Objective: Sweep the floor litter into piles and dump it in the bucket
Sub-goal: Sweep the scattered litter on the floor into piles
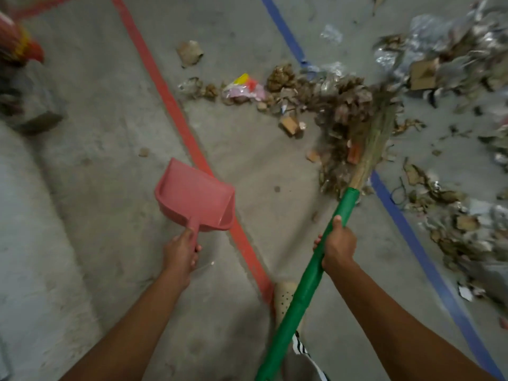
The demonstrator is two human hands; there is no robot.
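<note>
Concrete floor [96, 119], red stripe [176, 111], blue stripe [412, 237] (litter [343, 105] strewn).

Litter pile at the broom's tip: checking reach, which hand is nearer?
Right. The right hand grips the broom handle a little short of the litter pile; the left hand, holding the dustpan, is farther away to its left, across the red line.
</note>
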